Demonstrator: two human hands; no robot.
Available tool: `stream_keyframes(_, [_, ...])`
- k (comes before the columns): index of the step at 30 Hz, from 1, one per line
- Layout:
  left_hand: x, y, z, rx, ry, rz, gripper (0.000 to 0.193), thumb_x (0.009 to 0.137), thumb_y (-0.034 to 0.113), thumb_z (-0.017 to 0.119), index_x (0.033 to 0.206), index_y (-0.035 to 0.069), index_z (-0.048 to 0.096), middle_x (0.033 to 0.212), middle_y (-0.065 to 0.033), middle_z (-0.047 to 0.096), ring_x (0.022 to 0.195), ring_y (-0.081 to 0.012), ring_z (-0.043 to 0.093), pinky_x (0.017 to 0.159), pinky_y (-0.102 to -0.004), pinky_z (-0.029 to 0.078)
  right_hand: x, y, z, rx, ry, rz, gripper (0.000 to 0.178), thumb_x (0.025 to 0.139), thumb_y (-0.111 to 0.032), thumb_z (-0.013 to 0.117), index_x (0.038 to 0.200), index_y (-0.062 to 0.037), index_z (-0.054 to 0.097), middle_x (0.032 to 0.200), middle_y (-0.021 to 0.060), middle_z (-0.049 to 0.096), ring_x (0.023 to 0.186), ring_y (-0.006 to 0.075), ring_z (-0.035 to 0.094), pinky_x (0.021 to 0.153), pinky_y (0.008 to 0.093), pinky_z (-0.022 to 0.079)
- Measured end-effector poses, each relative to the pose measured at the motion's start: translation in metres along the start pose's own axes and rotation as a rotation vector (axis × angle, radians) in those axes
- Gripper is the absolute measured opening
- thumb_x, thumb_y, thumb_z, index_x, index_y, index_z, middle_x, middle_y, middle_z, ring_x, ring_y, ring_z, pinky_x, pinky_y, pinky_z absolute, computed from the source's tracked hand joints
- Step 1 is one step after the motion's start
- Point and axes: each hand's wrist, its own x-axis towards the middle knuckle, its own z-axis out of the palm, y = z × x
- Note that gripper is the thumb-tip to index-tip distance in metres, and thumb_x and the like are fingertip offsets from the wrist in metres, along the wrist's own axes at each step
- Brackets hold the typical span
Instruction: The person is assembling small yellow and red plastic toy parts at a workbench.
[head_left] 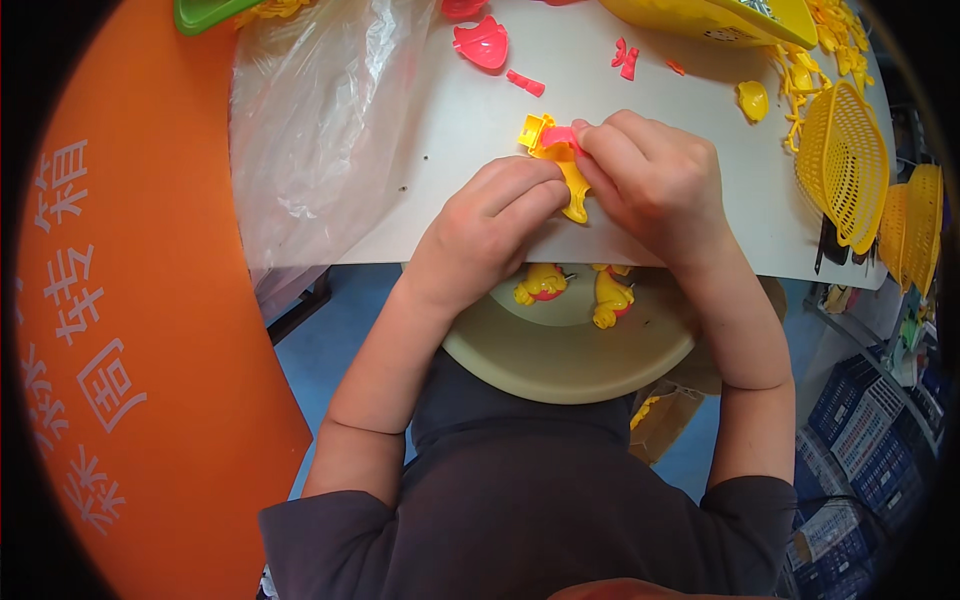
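Between both hands, just above the white table, is a yellow plastic toy part (574, 190) with a small boxy end pointing away from me. My left hand (500, 215) grips its near left side with bent fingers. My right hand (655, 180) pinches a small pink plastic piece (560, 137) against the top of the yellow part. The fingertips hide where the two pieces meet. Below the table edge, a beige basin (570, 375) holds yellow-and-pink toy figures (612, 297), with small metal pins showing on them.
Pink parts (481, 44) lie at the back of the white table (440, 130). A yellow bin (715, 20) and loose yellow pieces (800, 75) are at the back right, yellow mesh baskets (845, 165) at the right edge. A clear plastic bag (310, 120) and an orange box (150, 300) stand left.
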Motion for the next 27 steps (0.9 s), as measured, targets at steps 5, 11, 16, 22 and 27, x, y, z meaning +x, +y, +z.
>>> stream_keyframes(5, [-0.002, 0.000, 0.003, 0.058, 0.009, 0.041, 0.032, 0.072, -0.003, 0.067, 0.103, 0.001, 0.061, 0.105, -0.0121, 0.062, 0.099, -0.0316, 0.062, 0.086, -0.0392, 0.054, 0.004, 0.000, -0.006, 0.004, -0.065, 0.037, 0.014, 0.078, -0.007, 0.074, 0.079, -0.0074, 0.060, 0.069, 0.0053, 0.056, 0.059, 0.0238, 0.060, 0.051, 0.0335, 0.048])
stream_keyframes(11, [-0.001, 0.000, 0.001, 0.051, 0.008, 0.042, 0.032, 0.071, -0.003, 0.067, 0.102, 0.000, 0.061, 0.106, -0.0118, 0.062, 0.099, -0.0310, 0.062, 0.086, -0.0385, 0.054, 0.009, 0.001, -0.011, 0.003, -0.132, 0.041, 0.014, 0.076, -0.007, 0.073, 0.079, -0.0076, 0.060, 0.071, 0.0058, 0.057, 0.060, 0.0250, 0.061, 0.052, 0.0345, 0.049])
stream_keyframes(16, [-0.002, -0.003, 0.002, 0.047, 0.007, 0.046, 0.032, 0.071, -0.001, 0.066, 0.103, 0.001, 0.060, 0.108, -0.0115, 0.062, 0.100, -0.0309, 0.062, 0.087, -0.0376, 0.054, 0.008, 0.002, -0.004, 0.028, -0.109, 0.037, 0.014, 0.076, -0.007, 0.074, 0.078, -0.0076, 0.060, 0.070, 0.0061, 0.058, 0.060, 0.0251, 0.061, 0.052, 0.0341, 0.049])
stream_keyframes(22, [-0.002, -0.002, 0.003, 0.097, 0.004, 0.077, 0.033, 0.073, 0.003, 0.067, 0.105, 0.003, 0.062, 0.108, -0.0102, 0.062, 0.097, -0.0291, 0.061, 0.085, -0.0366, 0.054, -0.001, 0.005, 0.003, 0.120, -0.044, 0.078, 0.011, 0.079, -0.006, 0.073, 0.079, -0.0049, 0.062, 0.072, 0.0075, 0.062, 0.058, 0.0256, 0.061, 0.053, 0.0327, 0.050])
stream_keyframes(27, [0.004, 0.006, 0.011, 0.182, 0.035, 0.066, 0.038, 0.071, 0.006, 0.068, 0.109, 0.005, 0.065, 0.105, -0.0062, 0.062, 0.095, -0.0251, 0.061, 0.082, -0.0338, 0.055, -0.005, 0.014, 0.002, 0.304, -0.081, 0.166, 0.013, 0.086, -0.007, 0.069, 0.097, 0.0000, 0.068, 0.085, 0.0122, 0.067, 0.070, 0.0294, 0.066, 0.064, 0.0347, 0.053])
